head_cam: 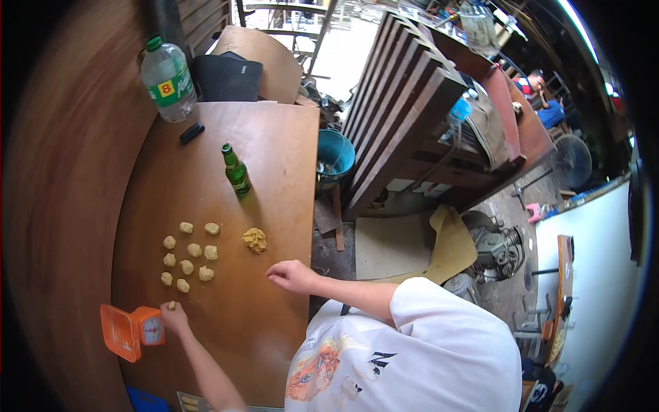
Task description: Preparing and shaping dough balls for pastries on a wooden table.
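My left hand (175, 318) holds a small dough piece (171, 306) between its fingertips, beside an orange kitchen scale (151, 328) with a dial and a square orange pan (120, 333). Beyond that hand, several pale dough balls (194, 250) lie spaced apart on the wooden table (257, 319). Loosely bent and palm down, my right hand (292, 276) is above the table near its edge, close to a crumbly yellow lump (255, 240). What lies under its fingers is hidden. A green glass bottle (237, 172) stands upright farther up the table.
A large plastic bottle (169, 80) and a small black object (192, 133) are at the table's far end. A tray (190, 401) of elongated pieces and a blue item (146, 399) show at the bottom. Beside the table are a teal bucket (334, 154) and slatted wooden furniture (396, 113). A person (538, 92) sits far off.
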Demonstrator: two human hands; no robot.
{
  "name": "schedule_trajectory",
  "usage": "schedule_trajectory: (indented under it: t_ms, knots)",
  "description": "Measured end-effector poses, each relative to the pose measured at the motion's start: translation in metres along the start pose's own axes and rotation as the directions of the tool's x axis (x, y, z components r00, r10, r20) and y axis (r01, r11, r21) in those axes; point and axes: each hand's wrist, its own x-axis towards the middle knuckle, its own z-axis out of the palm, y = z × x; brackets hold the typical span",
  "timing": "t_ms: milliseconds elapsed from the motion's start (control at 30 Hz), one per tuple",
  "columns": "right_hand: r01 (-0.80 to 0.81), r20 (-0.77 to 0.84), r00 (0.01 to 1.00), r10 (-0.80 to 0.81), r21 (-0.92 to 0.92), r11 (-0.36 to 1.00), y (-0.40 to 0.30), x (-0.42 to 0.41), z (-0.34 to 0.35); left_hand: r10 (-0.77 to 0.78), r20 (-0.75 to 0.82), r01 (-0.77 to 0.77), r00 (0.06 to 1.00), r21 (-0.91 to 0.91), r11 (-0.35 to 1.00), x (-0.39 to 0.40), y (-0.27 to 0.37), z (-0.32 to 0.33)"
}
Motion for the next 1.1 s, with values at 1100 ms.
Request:
schedule_trajectory:
  t_ms: [1100]
  knots:
    - [0.772, 0.733, 0.58, -0.356, -0.354, 0.528, -0.029, -0.078, 0.181, 0.087, -0.338, -0.103, 0.937, -0.031, 0.994, -0.314, -0.056, 0.016]
